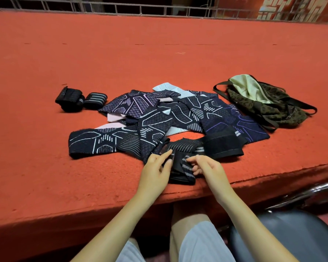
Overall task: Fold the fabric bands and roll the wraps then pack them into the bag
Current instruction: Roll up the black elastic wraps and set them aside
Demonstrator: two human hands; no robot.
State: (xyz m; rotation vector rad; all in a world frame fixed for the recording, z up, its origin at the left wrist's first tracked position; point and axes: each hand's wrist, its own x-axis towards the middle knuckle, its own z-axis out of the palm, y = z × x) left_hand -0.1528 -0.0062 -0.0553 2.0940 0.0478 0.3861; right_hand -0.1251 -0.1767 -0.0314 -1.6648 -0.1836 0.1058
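A black wrap with grey stripes [182,171] lies partly rolled near the front edge of the red surface. My left hand [155,167] pinches its left side, and my right hand [204,165] holds its right side with curled fingers. The wrap's loose end with a black fastening strip [223,144] trails to the right. Behind it lies a heap of dark patterned fabric bands [159,118]. Two rolled wraps [80,100] sit at the left. An open leopard-print bag [263,103] with pale green lining lies at the right.
The red carpeted surface [121,53] stretches far back to a metal railing [140,8]. A dark chair seat [284,235] with a metal frame stands at the lower right, below the surface's front edge. My knees in light shorts show below.
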